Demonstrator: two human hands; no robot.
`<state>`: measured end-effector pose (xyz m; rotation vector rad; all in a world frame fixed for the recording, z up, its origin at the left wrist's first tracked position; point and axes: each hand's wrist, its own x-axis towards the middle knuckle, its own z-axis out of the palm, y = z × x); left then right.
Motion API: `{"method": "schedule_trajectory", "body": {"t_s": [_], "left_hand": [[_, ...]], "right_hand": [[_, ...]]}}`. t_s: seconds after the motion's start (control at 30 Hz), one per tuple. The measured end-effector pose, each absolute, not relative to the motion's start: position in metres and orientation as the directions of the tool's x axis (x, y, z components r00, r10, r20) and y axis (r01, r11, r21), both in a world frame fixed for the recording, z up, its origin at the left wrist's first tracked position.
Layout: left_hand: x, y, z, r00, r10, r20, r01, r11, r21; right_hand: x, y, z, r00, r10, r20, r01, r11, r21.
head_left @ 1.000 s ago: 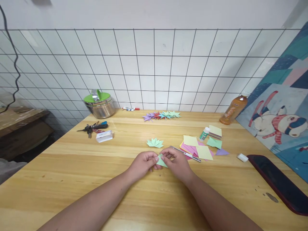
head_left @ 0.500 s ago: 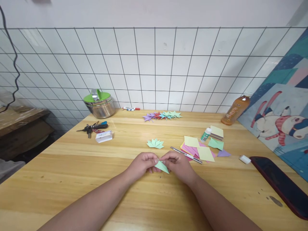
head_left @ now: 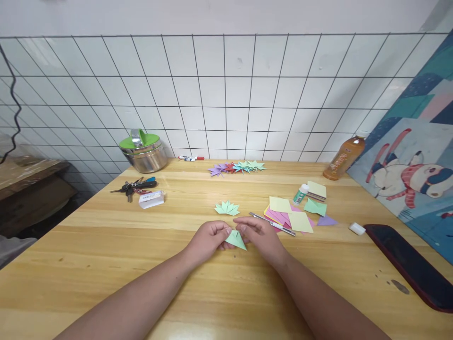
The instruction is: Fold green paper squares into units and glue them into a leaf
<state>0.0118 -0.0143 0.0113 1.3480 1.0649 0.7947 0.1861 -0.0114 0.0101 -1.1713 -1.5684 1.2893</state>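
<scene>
I have both hands at the centre of the frame, low on the table (head_left: 106, 264). My left hand (head_left: 208, 238) and right hand (head_left: 260, 236) meet over a small green fold (head_left: 236, 240), a triangular piece of paper whose point lies toward the lower right. The fingers of both hands are drawn in narrow and pinch the piece at its upper edge; the lower part lies flat on the wood.

I judge this to be a creasing step on one unit: the paper is already doubled into a triangle and the fingertips press along a fold. The next move calls for a firm, even pinch and a steady press against the table, with the edges kept lined up so the crease runs true.

Just above my hands sits a finished green fan (head_left: 227, 208) of like units. To its right, a knife (head_left: 272, 224) lies slanted, very near my right hand, its tip touching the paper stack (head_left: 288, 218) of pink, yellow and green sheets; I would mind that blade. Further right are a glue bottle (head_left: 300, 194), an eraser (head_left: 356, 229) and a dark phone (head_left: 406, 264). At the back lies a row of stars (head_left: 236, 167), at upper left a pot (head_left: 143, 152), with keys (head_left: 132, 186) below it.
</scene>
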Motion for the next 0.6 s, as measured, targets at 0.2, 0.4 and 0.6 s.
{"method": "schedule_trajectory", "body": {"t_s": [0.2,0.4,0.6], "left_hand": [[0.0167,-0.0180,0.0135,0.332,0.937,-0.110,0.230,0.032,0.973],[0.0159,-0.0178,0.0128,0.333,0.941,-0.054,0.294,-0.049,0.955],[0.0150,-0.0187,0.0077,0.357,0.933,-0.037,0.335,-0.092,0.938]], "right_hand": [[0.1832,-0.0115,0.0110,-0.273,0.959,-0.077,0.319,0.015,-0.948],[0.1851,-0.0089,0.0084,-0.286,0.948,-0.141,0.233,-0.075,-0.970],[0.1840,-0.0103,0.0129,-0.253,0.963,-0.090,0.289,-0.014,-0.957]]}}
